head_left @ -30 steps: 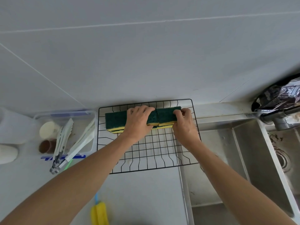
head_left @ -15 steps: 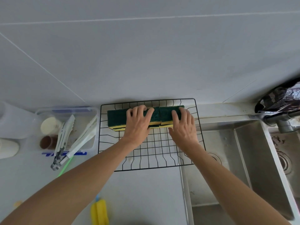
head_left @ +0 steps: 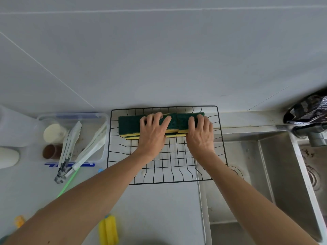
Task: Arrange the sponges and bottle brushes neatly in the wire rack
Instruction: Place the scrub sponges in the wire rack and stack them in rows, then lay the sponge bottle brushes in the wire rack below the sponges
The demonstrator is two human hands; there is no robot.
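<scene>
A black wire rack [head_left: 174,182] stands on the white counter against the wall. Green-and-yellow sponges lie in a row along its back edge, stacked two layers high: a left sponge [head_left: 128,123] and a right sponge [head_left: 183,119]. My left hand [head_left: 153,133] lies over the middle of the row, fingers spread on the green top, palm against the front face. My right hand [head_left: 200,134] holds the right sponge the same way. A yellow bottle brush [head_left: 108,230] lies on the counter near me, partly under my left arm.
A clear plastic container [head_left: 104,119] left of the rack holds white tongs [head_left: 69,147] and small cups. A green stick [head_left: 68,183] pokes out below it. The steel sink [head_left: 265,165] and faucet [head_left: 315,137] are on the right.
Both hands went from pinching the sponge ends to lying flat over the tops. The row now sits a little further back and straighter in the rack.
</scene>
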